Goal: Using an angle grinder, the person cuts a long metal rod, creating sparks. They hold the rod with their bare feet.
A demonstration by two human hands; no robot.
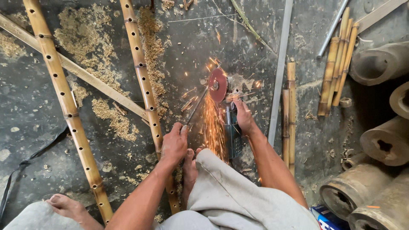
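Gripped in the right hand (243,117) is an angle grinder (228,115), its red disc (217,85) laid on the dark floor (30,110). A thin metal rod (197,106) is pinched by the left hand (174,142) and fed to the disc, apparently for grinding; sparks (212,123) are thrown toward the bare foot (190,170). Drilled bamboo poles (140,72) and sawdust (81,34) are noted at left.

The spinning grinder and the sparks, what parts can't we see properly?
Head view:
- Grinder body: mostly hidden under the right hand and sparks.
- Thin metal rod in the left hand: its tip is lost in sparks.
- Red disc: blurred by spinning.
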